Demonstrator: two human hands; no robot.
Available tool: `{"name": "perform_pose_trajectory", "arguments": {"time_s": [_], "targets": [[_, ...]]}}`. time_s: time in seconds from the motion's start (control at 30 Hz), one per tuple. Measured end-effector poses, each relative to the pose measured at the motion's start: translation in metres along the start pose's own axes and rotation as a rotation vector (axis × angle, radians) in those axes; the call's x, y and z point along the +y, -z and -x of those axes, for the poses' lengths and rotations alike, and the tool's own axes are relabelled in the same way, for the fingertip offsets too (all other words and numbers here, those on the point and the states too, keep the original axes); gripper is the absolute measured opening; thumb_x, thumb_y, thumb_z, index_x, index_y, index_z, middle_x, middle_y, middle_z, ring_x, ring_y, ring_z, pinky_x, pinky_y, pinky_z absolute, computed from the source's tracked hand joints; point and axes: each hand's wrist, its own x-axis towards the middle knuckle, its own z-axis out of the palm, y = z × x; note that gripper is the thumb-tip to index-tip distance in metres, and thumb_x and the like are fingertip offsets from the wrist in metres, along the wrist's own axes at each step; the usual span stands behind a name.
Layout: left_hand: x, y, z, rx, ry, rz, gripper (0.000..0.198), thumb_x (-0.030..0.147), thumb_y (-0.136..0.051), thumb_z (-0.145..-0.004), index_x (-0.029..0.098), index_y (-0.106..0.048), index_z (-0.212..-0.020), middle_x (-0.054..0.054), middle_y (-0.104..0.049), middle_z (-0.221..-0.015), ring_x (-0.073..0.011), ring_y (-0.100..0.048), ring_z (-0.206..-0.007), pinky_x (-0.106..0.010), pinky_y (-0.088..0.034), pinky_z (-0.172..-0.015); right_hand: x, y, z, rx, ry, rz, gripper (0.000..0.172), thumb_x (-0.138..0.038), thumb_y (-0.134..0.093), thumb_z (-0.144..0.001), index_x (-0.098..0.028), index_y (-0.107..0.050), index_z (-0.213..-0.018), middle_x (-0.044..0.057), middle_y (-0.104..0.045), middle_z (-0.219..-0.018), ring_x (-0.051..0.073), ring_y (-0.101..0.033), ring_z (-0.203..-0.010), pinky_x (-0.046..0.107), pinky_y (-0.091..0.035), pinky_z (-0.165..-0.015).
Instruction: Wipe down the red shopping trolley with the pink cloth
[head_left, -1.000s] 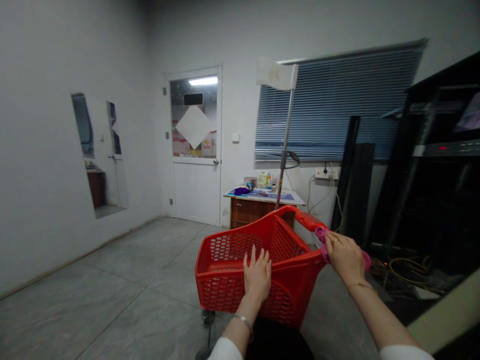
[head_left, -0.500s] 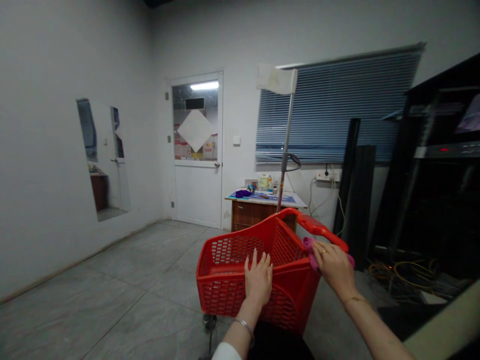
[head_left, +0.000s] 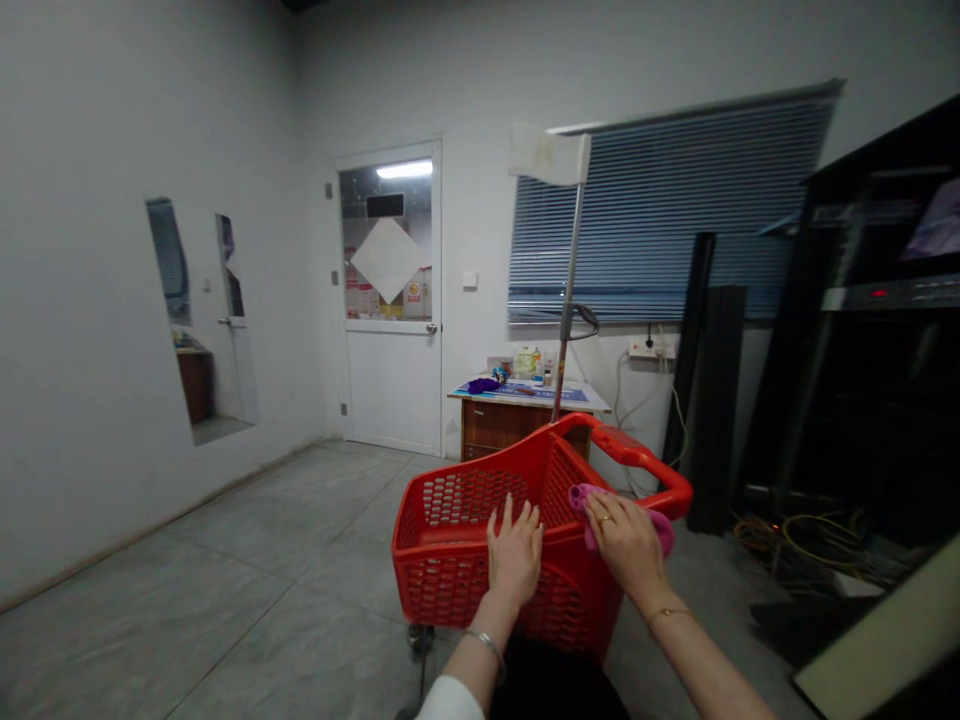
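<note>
A red plastic shopping cart (head_left: 442,597) with perforated walls stands in front of me, its handle at the right. My left hand (head_left: 515,555) rests on the near rim, fingers stretched out and apart over the basket. On the same rim, nearer the handle, my right hand (head_left: 624,540) is closed on a pink cloth (head_left: 660,532) and presses it against the red plastic. Part of the cloth sticks out on both sides of that hand. The palm side of each hand is hidden.
Behind the cart stands a brown desk (head_left: 495,425) with small items on top. A metal pole (head_left: 573,250) with a white flag rises behind the cart handle. To the right are a dark equipment rack (head_left: 810,400) and coiled cables (head_left: 825,540). A white door (head_left: 394,390) is at the back.
My right hand has slid left along the near rim with the pink cloth, away from the handle end. My left hand keeps its place on the rim.
</note>
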Motion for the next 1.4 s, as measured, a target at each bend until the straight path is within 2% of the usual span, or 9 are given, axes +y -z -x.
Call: {"name": "perform_pose_trajectory", "arguments": {"time_s": [0.2, 0.27, 0.4, 0.6, 0.73, 0.93, 1.07, 1.2, 1.4], "targets": [[-0.001, -0.002, -0.001, -0.011, -0.001, 0.047, 0.040, 0.037, -0.030, -0.102, 0.032, -0.054, -0.134, 0.002, -0.053, -0.143, -0.0217, -0.027, -0.145, -0.051, -0.027, -0.115, 0.078, 0.006, -0.006, 0.021, -0.134, 0.116, 0.027, -0.027, -0.048, -0.093, -0.015, -0.071, -0.102, 0.008, -0.072, -0.101, 0.019, -0.059, -0.089, 0.033, -0.042, -0.082], [0.001, -0.002, -0.001, -0.017, -0.001, 0.040, 0.040, 0.037, -0.030, -0.103, 0.033, -0.054, -0.134, 0.003, -0.052, -0.143, -0.0215, -0.026, -0.145, -0.051, -0.026, -0.115, 0.091, 0.004, -0.004, 0.059, -0.211, 0.155, 0.028, -0.027, -0.048, -0.093, -0.013, -0.071, -0.102, 0.009, -0.071, -0.101, 0.021, -0.058, -0.090, 0.033, -0.044, -0.082], [0.004, 0.000, -0.001, -0.033, -0.002, 0.045, 0.039, 0.037, -0.030, -0.103, 0.034, -0.054, -0.134, 0.004, -0.052, -0.143, -0.0210, -0.025, -0.145, -0.053, -0.025, -0.116, 0.065, -0.003, 0.006, 0.121, -0.233, 0.176, 0.028, -0.025, -0.051, -0.091, -0.013, -0.069, -0.108, 0.010, -0.071, -0.108, 0.022, -0.059, -0.098, 0.036, -0.045, -0.090], [0.002, -0.001, -0.001, -0.020, -0.024, 0.059, 0.038, 0.035, -0.031, -0.102, 0.034, -0.054, -0.133, 0.003, -0.054, -0.141, -0.0205, -0.025, -0.145, -0.053, -0.022, -0.116, 0.011, -0.001, 0.017, 0.054, -0.017, 0.108, 0.029, -0.022, -0.052, -0.091, -0.018, -0.067, -0.115, 0.007, -0.069, -0.116, 0.022, -0.057, -0.111, 0.037, -0.040, -0.102], [-0.001, -0.004, -0.001, -0.011, -0.046, 0.077, 0.037, 0.034, -0.033, -0.102, 0.035, -0.054, -0.133, 0.003, -0.057, -0.139, -0.0207, -0.026, -0.145, -0.055, -0.021, -0.117, 0.035, 0.011, 0.010, 0.044, 0.023, 0.084, 0.026, -0.022, -0.052, -0.091, -0.017, -0.069, -0.111, 0.007, -0.071, -0.110, 0.020, -0.059, -0.104, 0.034, -0.040, -0.098], [0.000, -0.007, -0.003, -0.012, -0.081, 0.130, 0.036, 0.035, -0.034, -0.102, 0.036, -0.055, -0.131, 0.004, -0.058, -0.137, -0.0208, -0.026, -0.145, -0.056, -0.019, -0.117, 0.087, 0.022, 0.000, 0.067, -0.115, 0.212, 0.026, -0.027, -0.053, -0.091, -0.013, -0.070, -0.104, 0.008, -0.072, -0.101, 0.018, -0.057, -0.089, 0.031, -0.042, -0.084], [-0.005, -0.006, -0.006, -0.018, -0.096, 0.153, 0.036, 0.036, -0.033, -0.103, 0.035, -0.056, -0.131, 0.003, -0.058, -0.137, -0.0215, -0.025, -0.145, -0.056, -0.018, -0.117, 0.064, 0.021, 0.002, 0.123, -0.153, 0.258, 0.025, -0.026, -0.054, -0.090, -0.013, -0.070, -0.105, 0.008, -0.071, -0.103, 0.019, -0.056, -0.090, 0.032, -0.041, -0.084], [-0.020, -0.003, -0.010, -0.050, -0.113, 0.139, 0.037, 0.037, -0.031, -0.103, 0.035, -0.054, -0.132, 0.005, -0.056, -0.139, -0.0212, -0.023, -0.146, -0.055, -0.021, -0.116, 0.030, 0.023, 0.001, 0.087, -0.051, 0.217, 0.023, -0.024, -0.054, -0.091, -0.015, -0.070, -0.104, 0.007, -0.072, -0.104, 0.020, -0.057, -0.098, 0.033, -0.039, -0.091], [-0.032, 0.001, -0.016, -0.094, -0.113, 0.129, 0.039, 0.038, -0.030, -0.103, 0.035, -0.054, -0.133, 0.005, -0.054, -0.141, -0.0221, -0.021, -0.147, -0.054, -0.023, -0.116, 0.058, 0.030, -0.002, 0.025, -0.021, 0.196, 0.024, -0.025, -0.053, -0.092, -0.015, -0.070, -0.107, 0.005, -0.072, -0.104, 0.020, -0.057, -0.096, 0.033, -0.041, -0.090]]}}
